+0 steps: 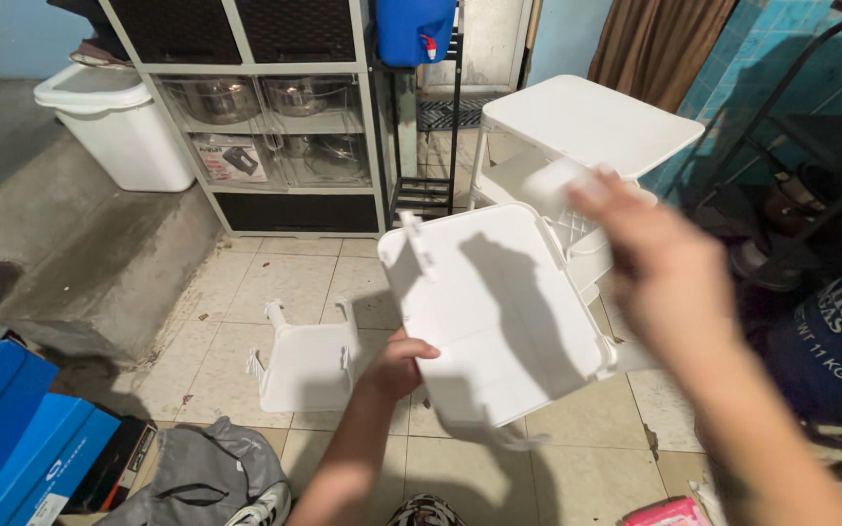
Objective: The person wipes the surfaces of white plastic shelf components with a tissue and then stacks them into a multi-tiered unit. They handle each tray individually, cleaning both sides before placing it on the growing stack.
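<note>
My left hand grips the lower left edge of a white plastic panel, holding it tilted above the tiled floor. A small post sticks up from the panel's top left corner. My right hand is raised and blurred at the panel's right, holding a small white plastic piece in its fingertips. Behind it stands a white plastic shelf unit with a flat top and basket tiers. Another white plastic part lies on the floor left of my left hand.
A cabinet with clear drawers holding metal pots stands at the back. A white lidded bin sits on a concrete step at left. Blue boxes and a grey bag lie at lower left; a dark rack stands at right.
</note>
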